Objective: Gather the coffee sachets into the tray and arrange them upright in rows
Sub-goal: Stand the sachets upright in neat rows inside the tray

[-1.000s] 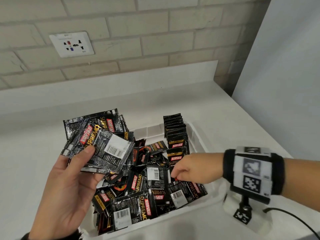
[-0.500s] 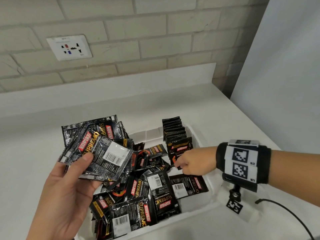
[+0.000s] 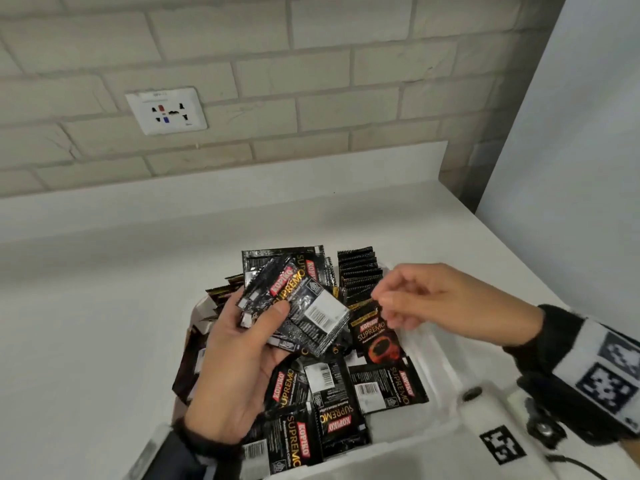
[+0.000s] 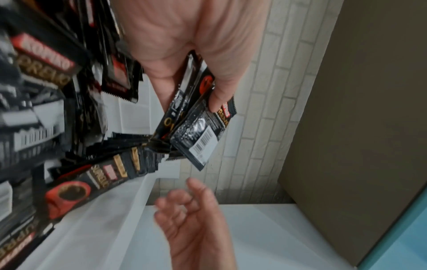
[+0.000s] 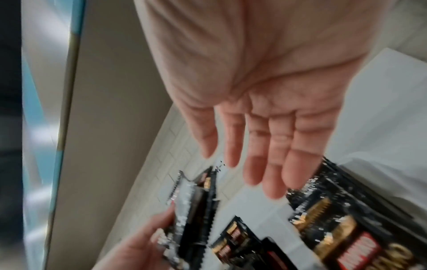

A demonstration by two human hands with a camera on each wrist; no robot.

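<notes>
Black Kopiko Supremo coffee sachets (image 3: pixel 346 393) lie loose in the white tray (image 3: pixel 436 344). A row of upright sachets (image 3: pixel 358 271) stands at the tray's far right, and its front sachet (image 3: pixel 377 336) leans toward me. My left hand (image 3: pixel 256 320) hovers over the tray and grips a fanned stack of sachets (image 3: pixel 298 303), thumb on top. The left wrist view shows this stack (image 4: pixel 196 131) under the thumb. My right hand (image 3: pixel 391 303) hovers just right of the stack, above the row. Its fingers are relaxed and it holds nothing; the right wrist view shows its bare palm (image 5: pixel 265 127).
The tray sits on a white counter (image 3: pixel 104 323) against a brick wall with a socket plate (image 3: pixel 166 110). A tall pale panel (image 3: pixel 571 150) closes off the right side. A marker-covered band and a camera mount (image 3: pixel 606 375) sit on my right wrist.
My right hand has let go of the sachet at the front of the row and risen toward the held stack. My left hand has carried the stack rightward over the tray.
</notes>
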